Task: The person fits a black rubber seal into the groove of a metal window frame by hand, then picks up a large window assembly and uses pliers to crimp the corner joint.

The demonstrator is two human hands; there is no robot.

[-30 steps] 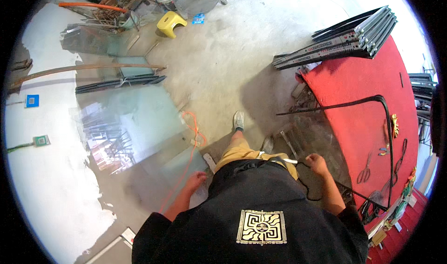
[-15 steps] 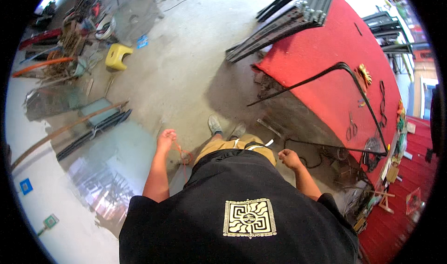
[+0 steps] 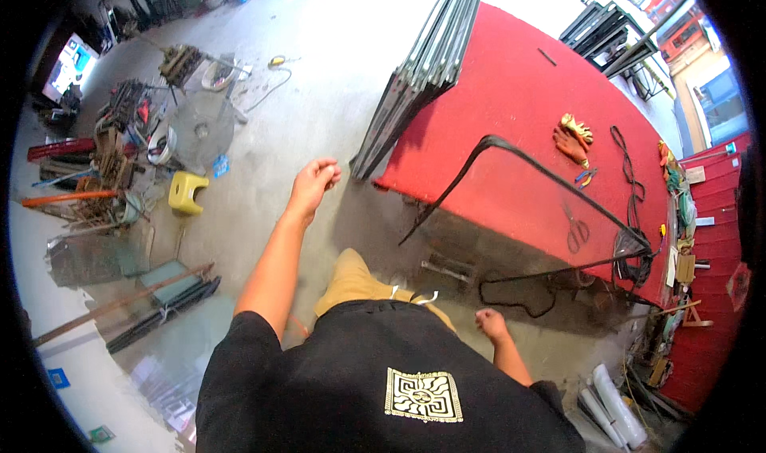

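My left hand (image 3: pixel 315 185) is raised out in front of me, its fingers curled in, with no object showing in it. It is nearest the lower end of a stack of dark metal frames (image 3: pixel 415 78), apart from it. Low at my right side, my right hand (image 3: pixel 491 325) is closed, and nothing shows in it. Beyond that hand a black looped cord (image 3: pixel 519 303) hangs by a red-covered table (image 3: pixel 511 70). A thin black bent strip (image 3: pixel 499 142) edges a see-through panel at the table's near side. Neither hand touches these things.
On the table lie work gloves (image 3: pixel 572 138), pliers (image 3: pixel 586 178), scissors (image 3: pixel 578 236) and a black cable (image 3: pixel 626 166). A yellow stool (image 3: pixel 187 193) stands left on the concrete floor, near piled scrap (image 3: pixel 112 166). White rolls (image 3: pixel 614 409) lie at lower right.
I have moved forward and the view has shifted. My left hand has swung up and forward; my right hand has dropped back. The table and frame stack now appear further left.
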